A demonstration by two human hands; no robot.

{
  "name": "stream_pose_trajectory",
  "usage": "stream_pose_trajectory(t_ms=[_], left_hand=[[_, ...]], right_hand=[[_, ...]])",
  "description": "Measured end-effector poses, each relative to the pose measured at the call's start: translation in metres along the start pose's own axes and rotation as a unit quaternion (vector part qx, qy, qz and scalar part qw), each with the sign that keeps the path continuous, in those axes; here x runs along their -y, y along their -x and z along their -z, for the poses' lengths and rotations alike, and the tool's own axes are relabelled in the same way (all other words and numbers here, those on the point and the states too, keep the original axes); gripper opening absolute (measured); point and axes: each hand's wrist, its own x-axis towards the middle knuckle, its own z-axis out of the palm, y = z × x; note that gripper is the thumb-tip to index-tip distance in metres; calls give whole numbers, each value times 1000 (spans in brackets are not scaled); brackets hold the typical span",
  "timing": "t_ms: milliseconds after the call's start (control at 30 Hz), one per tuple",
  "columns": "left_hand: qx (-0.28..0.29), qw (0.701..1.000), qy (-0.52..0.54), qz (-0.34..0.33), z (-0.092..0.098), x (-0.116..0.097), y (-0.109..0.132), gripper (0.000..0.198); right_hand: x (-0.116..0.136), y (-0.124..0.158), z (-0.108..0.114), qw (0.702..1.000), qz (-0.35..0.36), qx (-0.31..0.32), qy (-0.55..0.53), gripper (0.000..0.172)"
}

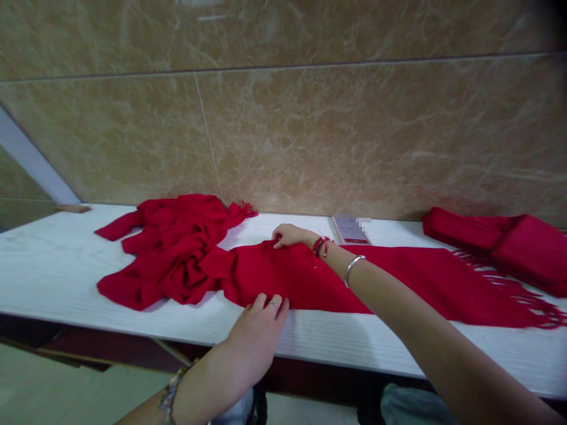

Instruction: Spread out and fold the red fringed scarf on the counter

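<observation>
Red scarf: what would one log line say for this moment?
left hand on red scarf near edge | right hand on far edge | one end bunched | folded scarf, phone beside, on white table

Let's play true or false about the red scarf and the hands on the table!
1. The long scarf is red. True.
2. Both hands are up in the air. False: the left hand rests on the scarf's near edge, and the right hand on its far edge.
3. The scarf's left end lies flat. False: it is bunched in a heap.
4. A phone lies by the wall. True.
5. The table is black. False: it is white.
6. A folded scarf lies at the right. True.
</observation>
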Motion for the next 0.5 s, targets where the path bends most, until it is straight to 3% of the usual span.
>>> stream_pose_trajectory(t_ms=[233,367,500], left_hand=[[31,995,61,78,22,-6,3,58],[33,996,68,49,21,-5,4,57],[29,996,82,33,17,-4,3,58]], right_hand=[[-6,-3,0,999,11,14,-46,27],[-8,0,6,997,17,20,-72,35],[-6,2,10,998,14,10,-64,32]])
